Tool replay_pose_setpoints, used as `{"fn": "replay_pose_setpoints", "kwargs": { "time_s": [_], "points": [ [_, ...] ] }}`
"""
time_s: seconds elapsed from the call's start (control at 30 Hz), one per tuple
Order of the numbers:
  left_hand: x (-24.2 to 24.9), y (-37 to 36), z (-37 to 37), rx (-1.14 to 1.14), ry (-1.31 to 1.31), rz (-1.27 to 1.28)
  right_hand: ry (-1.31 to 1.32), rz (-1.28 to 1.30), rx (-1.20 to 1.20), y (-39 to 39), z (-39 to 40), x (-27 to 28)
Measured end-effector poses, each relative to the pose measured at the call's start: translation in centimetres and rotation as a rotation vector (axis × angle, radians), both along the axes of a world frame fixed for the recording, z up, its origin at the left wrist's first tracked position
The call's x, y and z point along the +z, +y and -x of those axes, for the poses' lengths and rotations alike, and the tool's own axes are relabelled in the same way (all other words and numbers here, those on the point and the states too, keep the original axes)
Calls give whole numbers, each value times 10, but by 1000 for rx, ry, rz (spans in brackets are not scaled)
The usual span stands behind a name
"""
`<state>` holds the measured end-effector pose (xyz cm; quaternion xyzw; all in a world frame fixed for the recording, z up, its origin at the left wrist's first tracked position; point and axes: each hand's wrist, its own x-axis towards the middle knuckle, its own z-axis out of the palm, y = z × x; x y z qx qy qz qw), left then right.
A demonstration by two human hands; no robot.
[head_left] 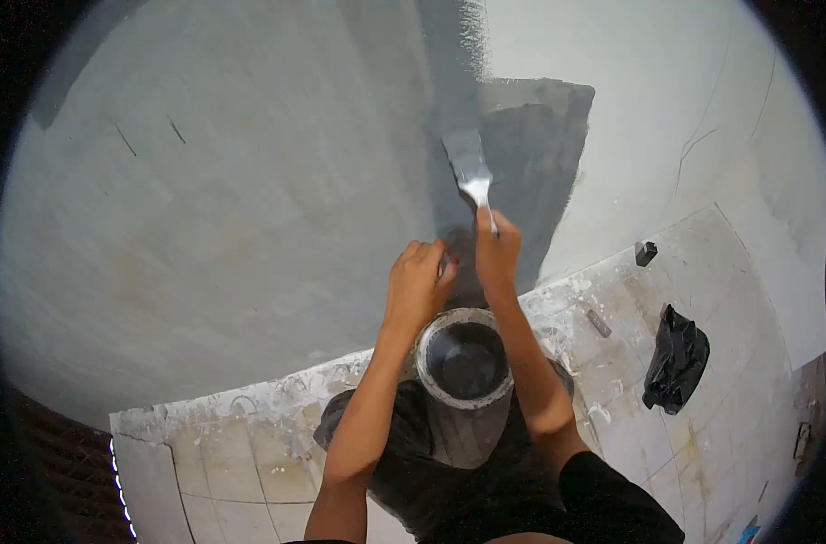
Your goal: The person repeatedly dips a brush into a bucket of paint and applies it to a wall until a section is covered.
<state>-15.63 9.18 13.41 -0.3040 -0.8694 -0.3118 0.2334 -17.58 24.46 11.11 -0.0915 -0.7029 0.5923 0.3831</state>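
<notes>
My right hand (498,256) is closed around the handle of a wide paintbrush (468,161), its grey-coated head against the wall (249,181) on a strip of wet-looking dark grey paint (531,154). My left hand (417,283) is raised close to the wall, left of the right hand, with its fingers curled. What its fingers hold, if anything, I cannot make out. Below and between my forearms stands a round bucket (427,385) with a pale, paint-crusted rim and dark grey paint inside.
To the right, on the paint-spattered tiled floor (218,462), lie a crumpled black plastic bag (677,361), a small black block (646,253) and a short greyish piece (599,323). The wall's right part (649,109) is white. My bent knees flank the bucket.
</notes>
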Motion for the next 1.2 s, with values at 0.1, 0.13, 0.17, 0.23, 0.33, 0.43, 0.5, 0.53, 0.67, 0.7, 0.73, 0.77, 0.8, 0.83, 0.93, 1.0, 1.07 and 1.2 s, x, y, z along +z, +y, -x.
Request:
{"fn": "replay_pose_setpoints", "kwargs": {
  "time_s": [0.1, 0.13, 0.17, 0.23, 0.33, 0.43, 0.5, 0.53, 0.67, 0.7, 0.73, 0.77, 0.8, 0.83, 0.93, 1.0, 1.07, 1.2],
  "points": [
    [2, -2, 2, 10, -28, -39, 38, 149, 35, -7, -20, -8],
    [2, -2, 2, 4, -21, -41, 64, 145, 45, -7, -20, -3],
    [4, -2, 1, -2, -15, -40, 90, 143, 55, -4, -16, 4],
    [2, -1, 0, -14, -15, -33, 126, 173, 80, -2, -8, 27],
    [-1, -1, -1, -18, -44, -7, 142, 246, 154, 3, 17, 48],
    [0, -2, -1, -3, -79, 10, 100, 239, 193, 9, 31, 31],
    [0, -5, 0, -8, -73, -19, 52, 169, 90, 4, 18, 7],
    [1, -5, 0, -2, -73, -18, 30, 176, 73, 1, 11, -9],
    [2, -5, 0, 11, -69, -10, 27, 224, 55, 0, -8, -29],
    [2, -6, -2, 13, -71, -4, 43, 246, 64, 0, -13, -24],
    [2, -6, -3, 8, -79, 2, 85, 221, 84, 1, -11, -15],
    [2, -7, -3, 2, -91, 9, 124, 197, 101, 6, -2, -3],
    [1, -7, -3, -5, -102, 16, 164, 172, 119, 11, 7, 6],
    [0, -7, -3, -2, -101, 31, 159, 181, 138, 12, 17, 10],
    [-1, -5, -3, -3, -95, 48, 123, 164, 164, 10, 30, 14],
    [0, -3, -3, -22, -97, 27, 63, 102, 136, 6, 19, -4],
    [0, -3, -1, -20, -86, 12, 30, 44, 23, 2, 11, -47],
    [1, -4, 0, -14, -79, 13, -86, 84, -9, -2, -12, -68]
  ]
}}
